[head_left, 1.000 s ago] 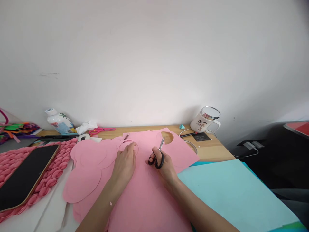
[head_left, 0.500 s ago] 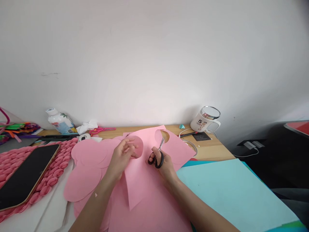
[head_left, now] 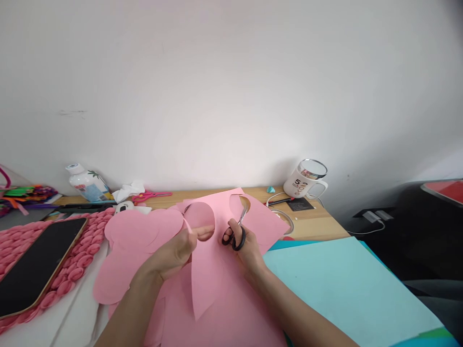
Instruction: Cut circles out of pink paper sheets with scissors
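Note:
My left hand [head_left: 177,250] pinches the left edge of a pink paper sheet [head_left: 211,274] and holds it raised off the desk, thumb lying just under a round hole [head_left: 200,215] cut in it. My right hand [head_left: 242,246] grips black-handled scissors [head_left: 237,233], blades pointing up toward a second cutout [head_left: 243,205] near the sheet's top edge. Several pink cut shapes [head_left: 141,231] lie flat to the left of my hands.
A light blue sheet [head_left: 343,289] covers the desk's right side. A tablet [head_left: 32,262] rests on a pink woven mat [head_left: 81,262] at left. At the back stand a bottle [head_left: 85,183], pink scissors [head_left: 150,195], crumpled tissue [head_left: 126,190] and a white mug [head_left: 306,180].
My left hand went from pressing flat on the pink sheet to lifting its edge, then slid down and left; the round hole now shows open. My right hand with the scissors barely moved.

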Available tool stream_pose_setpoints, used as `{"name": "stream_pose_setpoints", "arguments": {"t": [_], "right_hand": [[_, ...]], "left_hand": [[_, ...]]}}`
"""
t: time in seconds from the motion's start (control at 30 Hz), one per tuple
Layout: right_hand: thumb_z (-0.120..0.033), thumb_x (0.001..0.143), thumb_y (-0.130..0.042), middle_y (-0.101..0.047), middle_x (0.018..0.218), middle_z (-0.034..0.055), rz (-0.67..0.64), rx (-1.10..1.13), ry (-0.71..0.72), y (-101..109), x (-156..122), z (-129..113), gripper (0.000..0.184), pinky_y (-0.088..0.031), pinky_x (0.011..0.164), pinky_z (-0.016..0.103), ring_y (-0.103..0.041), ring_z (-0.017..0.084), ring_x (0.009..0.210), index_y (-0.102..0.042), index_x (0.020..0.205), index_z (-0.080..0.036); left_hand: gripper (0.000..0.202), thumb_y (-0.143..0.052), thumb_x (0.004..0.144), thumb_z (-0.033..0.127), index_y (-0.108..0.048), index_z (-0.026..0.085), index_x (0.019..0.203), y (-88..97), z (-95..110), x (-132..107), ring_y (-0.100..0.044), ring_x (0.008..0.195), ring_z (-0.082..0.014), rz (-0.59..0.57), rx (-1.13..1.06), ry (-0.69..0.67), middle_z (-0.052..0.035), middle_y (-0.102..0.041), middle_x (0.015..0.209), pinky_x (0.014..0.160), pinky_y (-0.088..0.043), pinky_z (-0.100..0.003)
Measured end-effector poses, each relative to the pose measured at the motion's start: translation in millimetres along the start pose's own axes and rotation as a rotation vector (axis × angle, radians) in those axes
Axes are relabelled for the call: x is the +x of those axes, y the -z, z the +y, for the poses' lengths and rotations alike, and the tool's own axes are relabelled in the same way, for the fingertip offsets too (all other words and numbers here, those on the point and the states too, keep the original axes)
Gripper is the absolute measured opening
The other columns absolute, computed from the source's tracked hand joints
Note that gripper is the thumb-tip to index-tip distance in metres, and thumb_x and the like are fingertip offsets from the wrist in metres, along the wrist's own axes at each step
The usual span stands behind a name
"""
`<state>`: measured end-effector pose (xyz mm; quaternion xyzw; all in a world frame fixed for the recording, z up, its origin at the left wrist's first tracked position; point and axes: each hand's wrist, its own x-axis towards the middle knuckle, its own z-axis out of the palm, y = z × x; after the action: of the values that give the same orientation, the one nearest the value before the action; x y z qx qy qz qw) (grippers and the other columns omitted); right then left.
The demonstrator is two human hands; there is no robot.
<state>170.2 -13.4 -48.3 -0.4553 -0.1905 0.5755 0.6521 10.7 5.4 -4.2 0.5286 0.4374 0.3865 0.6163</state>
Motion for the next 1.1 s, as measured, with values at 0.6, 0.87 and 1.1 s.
{"name": "stream_pose_setpoints", "arguments": {"t": [0.6,0.87,1.1], "right_hand": [[-0.023,0.075,-0.060,-0.052,0.064,-0.0027,-0.211,-0.338,0.472,-5.5,-34.2,-13.0,0.009,-0.040,0.054,0.024,-0.050,0.013,0.061,-0.053,0.079,-0.019],[-0.028,0.076,-0.061,-0.052,0.060,-0.0033,-0.292,-0.367,0.373,-3.1,-21.2,-6.1,0.014,-0.040,0.052,0.024,-0.049,0.012,0.055,-0.054,0.083,-0.018],[-0.021,0.077,-0.057,-0.051,0.058,-0.0042,-0.227,-0.381,0.432,-5.5,-25.6,-13.7,0.005,-0.040,0.052,0.023,-0.049,0.011,0.055,-0.053,0.079,-0.019]], "left_hand": [[0.035,-0.065,0.074,0.034,-0.068,0.018,0.105,-12.4,4.7,10.7,-0.052,0.116,-0.0294,0.239,0.052,-0.312,-0.0114,-0.065,0.115,0.098,-0.039,-0.041],[0.040,-0.076,0.063,0.030,-0.069,0.013,0.098,-9.3,0.9,16.4,-0.057,0.108,-0.0296,0.381,-0.349,-0.325,-0.0114,-0.071,0.100,0.090,-0.047,-0.041],[0.044,-0.075,0.065,0.033,-0.066,0.013,0.103,-15.2,-0.9,11.2,-0.060,0.102,-0.0300,0.260,-0.241,-0.188,-0.0106,-0.071,0.098,0.087,-0.049,-0.042]]}}
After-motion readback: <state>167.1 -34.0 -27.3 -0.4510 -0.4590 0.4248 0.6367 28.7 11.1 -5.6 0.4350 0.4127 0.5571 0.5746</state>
